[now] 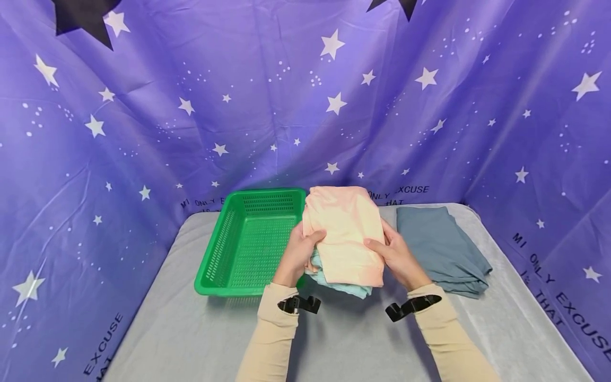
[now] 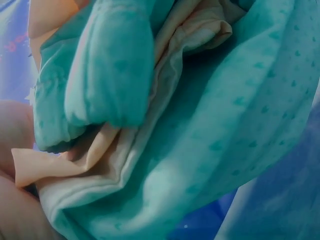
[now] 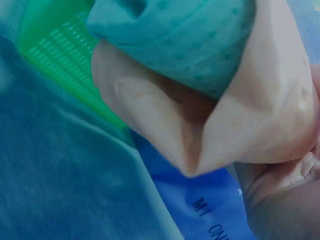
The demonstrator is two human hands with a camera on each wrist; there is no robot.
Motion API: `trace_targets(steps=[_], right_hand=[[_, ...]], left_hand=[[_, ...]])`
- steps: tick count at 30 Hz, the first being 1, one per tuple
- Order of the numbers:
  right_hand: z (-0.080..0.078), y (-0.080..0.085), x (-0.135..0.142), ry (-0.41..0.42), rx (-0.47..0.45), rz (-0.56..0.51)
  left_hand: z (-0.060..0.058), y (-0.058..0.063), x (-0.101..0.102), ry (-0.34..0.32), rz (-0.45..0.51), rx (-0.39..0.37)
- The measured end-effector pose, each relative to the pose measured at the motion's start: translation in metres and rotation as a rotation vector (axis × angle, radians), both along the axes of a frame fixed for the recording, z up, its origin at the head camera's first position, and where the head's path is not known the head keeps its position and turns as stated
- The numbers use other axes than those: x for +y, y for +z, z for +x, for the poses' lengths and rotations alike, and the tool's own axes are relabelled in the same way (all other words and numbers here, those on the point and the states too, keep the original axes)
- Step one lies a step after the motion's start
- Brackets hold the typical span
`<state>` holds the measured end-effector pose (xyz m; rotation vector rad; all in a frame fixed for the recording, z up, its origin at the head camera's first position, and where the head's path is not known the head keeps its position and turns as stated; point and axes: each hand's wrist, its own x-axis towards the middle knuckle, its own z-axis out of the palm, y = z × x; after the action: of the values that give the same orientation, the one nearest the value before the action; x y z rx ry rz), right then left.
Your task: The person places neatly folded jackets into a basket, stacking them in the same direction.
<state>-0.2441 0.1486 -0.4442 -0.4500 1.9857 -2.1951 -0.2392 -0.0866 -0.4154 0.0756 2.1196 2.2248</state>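
In the head view I held the folded peach cloth (image 1: 345,228) above the grey table (image 1: 343,345), between the green basket (image 1: 260,244) and the slate-blue cloth (image 1: 436,249). My left hand (image 1: 297,253) pinched its left side, thumb on top and fingers tucked mostly out of sight; my right hand (image 1: 398,255) gripped the other side the same way. Teal cloth (image 1: 350,289) poked out beneath the lower edge, and I judged that a loose hold there could let it slide out and undo the fold. The bundle overlapped the basket's near-right side, so a low swing leftward might have snagged the rim.

In the left wrist view the teal cloth hung in slack folds with peach edges showing between; unsupported layers like those could droop and unroll. My fingertips were hidden there, so I couldn't tell how firm that grip was.

In the right wrist view a peach fold gaped beneath the teal layer. If my hands had pulled apart unevenly, I reckoned, that gap could have widened and skewed the bundle.
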Motion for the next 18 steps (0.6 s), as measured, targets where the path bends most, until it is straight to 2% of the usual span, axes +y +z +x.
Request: trace_targets(steps=[8, 18], right_hand=[[-0.002, 0.009, -0.014, 0.048, 0.013, -0.016], [-0.002, 0.017, -0.032, 0.074, 0.05, -0.013]], left_hand=[[0.0, 0.008, -0.015, 0.004, 0.0, -0.028], [0.003, 0.015, -0.035, 0.02, 0.001, -0.013]])
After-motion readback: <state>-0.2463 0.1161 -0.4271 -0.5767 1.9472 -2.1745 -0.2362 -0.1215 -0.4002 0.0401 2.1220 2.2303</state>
